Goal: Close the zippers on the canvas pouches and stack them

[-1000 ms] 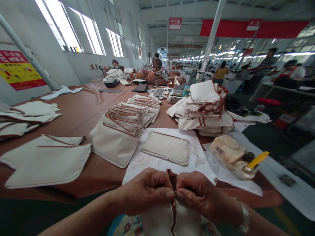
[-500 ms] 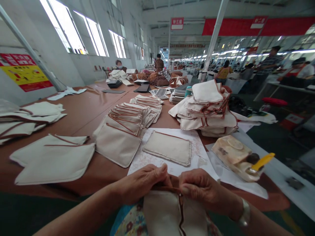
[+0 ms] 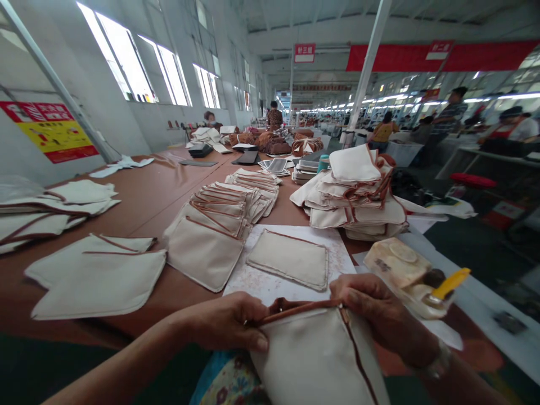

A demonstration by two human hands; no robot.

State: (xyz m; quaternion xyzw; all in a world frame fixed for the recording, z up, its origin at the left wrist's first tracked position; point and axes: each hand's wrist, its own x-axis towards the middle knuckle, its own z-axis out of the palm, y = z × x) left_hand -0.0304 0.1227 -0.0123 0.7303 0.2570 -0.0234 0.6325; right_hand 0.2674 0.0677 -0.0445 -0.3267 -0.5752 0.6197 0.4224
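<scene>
Between my hands is a cream bag with brown edging along its top and a brown seam down one side. My left hand pinches the bag's left top edge, thumb on the near face. At the right top corner, by the seam, my right hand is closed on the edge. The bag hangs over my lap, its lower end out of frame. Just beyond it, a flat cream panel with brown trim lies on a white paper sheet.
Fanned cream pieces lie left of the paper, with more cream pieces farther left. A tall stack of cream pieces stands at right. Nearer is a cut-open plastic container with a yellow-handled brush. Several people are in the background.
The bag has come up and slightly right, showing more of its face. My hands have moved farther apart along its top edge. The view has tilted slightly up.
</scene>
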